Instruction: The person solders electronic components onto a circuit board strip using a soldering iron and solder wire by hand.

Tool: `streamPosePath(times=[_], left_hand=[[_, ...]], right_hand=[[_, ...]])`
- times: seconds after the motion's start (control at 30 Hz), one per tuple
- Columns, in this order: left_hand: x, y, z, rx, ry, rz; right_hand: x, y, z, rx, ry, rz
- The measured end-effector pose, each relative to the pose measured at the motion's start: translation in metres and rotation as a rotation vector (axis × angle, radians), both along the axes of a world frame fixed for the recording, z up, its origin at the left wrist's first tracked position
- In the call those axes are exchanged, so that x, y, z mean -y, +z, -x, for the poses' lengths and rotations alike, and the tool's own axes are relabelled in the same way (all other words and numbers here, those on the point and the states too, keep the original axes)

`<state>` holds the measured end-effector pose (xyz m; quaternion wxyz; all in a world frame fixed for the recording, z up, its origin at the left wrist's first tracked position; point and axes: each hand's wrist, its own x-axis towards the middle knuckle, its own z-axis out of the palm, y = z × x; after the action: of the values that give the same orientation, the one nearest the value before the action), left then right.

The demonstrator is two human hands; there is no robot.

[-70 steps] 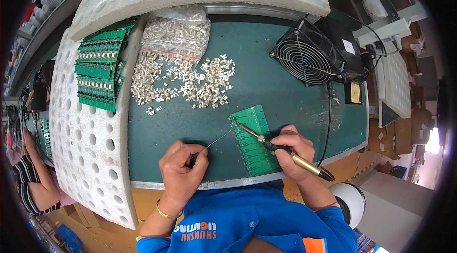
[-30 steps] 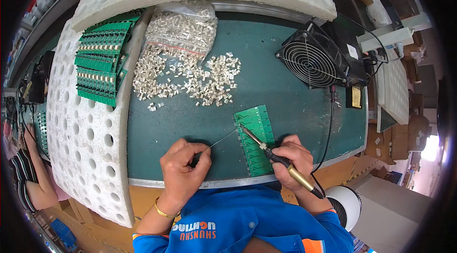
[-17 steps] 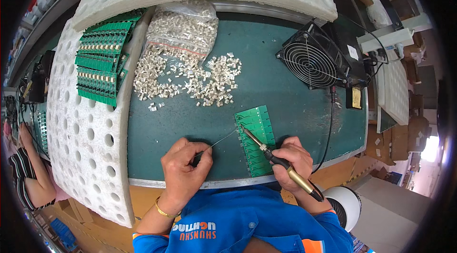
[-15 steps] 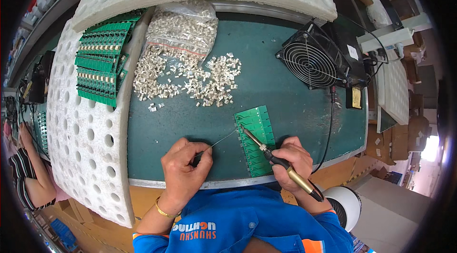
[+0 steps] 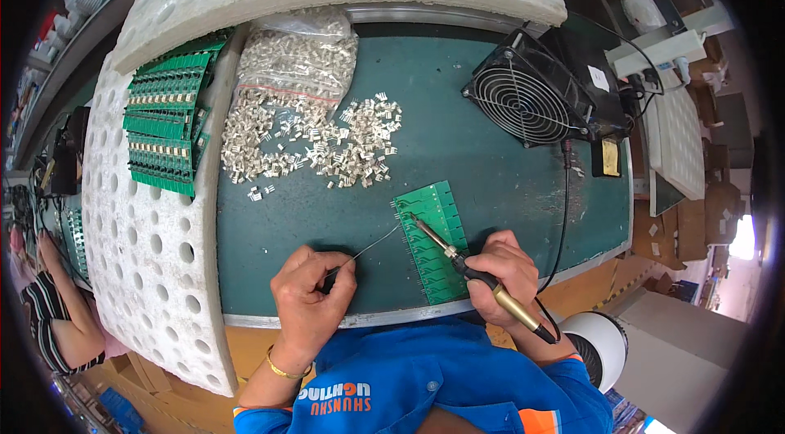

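A green circuit board panel (image 5: 437,250) lies flat on the dark green bench mat, with a row of pins along its left edge. My right hand (image 5: 503,275) is closed around the handle of a soldering iron (image 5: 482,275), whose tip touches the panel near its upper left. Pinched in my left hand (image 5: 315,287) is a thin solder wire (image 5: 378,241). The wire runs up and right, its far end close to the iron's tip at the board's pin edge. Whether wire and tip touch is too small to tell.
Small white pin connectors (image 5: 356,144) lie heaped behind, beside a clear bag (image 5: 298,54) full of them. Stacked green boards (image 5: 168,127) rest on a white foam slab (image 5: 155,246) at left. A black fan (image 5: 527,99) stands back right, the iron's cable (image 5: 566,221) nearby.
The whole view has shifted slightly, so the bag, fan and foam sit a little further left. Both hands keep their grips, and the iron's tip stays at about the same spot on the board.
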<state>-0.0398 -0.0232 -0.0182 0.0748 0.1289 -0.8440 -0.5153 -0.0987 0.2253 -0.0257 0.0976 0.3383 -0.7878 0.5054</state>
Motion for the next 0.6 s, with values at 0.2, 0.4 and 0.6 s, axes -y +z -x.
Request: streamPosePath(times=[0.2,0.4,0.6], left_hand=[[0.0004,-0.0001,-0.0008,-0.006,0.003,0.034],[0.0010,-0.0018,-0.0022,-0.025,-0.018,0.057],[-0.0033,0.0033,-0.0013,-0.003,0.005,0.050]], right_hand=[[-0.0008,-0.0011,0.0018,0.031,-0.014,0.058],[-0.0043,-0.0020,0.0016,0.081,-0.020,0.089],[-0.0055,-0.0027,-0.0005,0.107,-0.012,0.108]])
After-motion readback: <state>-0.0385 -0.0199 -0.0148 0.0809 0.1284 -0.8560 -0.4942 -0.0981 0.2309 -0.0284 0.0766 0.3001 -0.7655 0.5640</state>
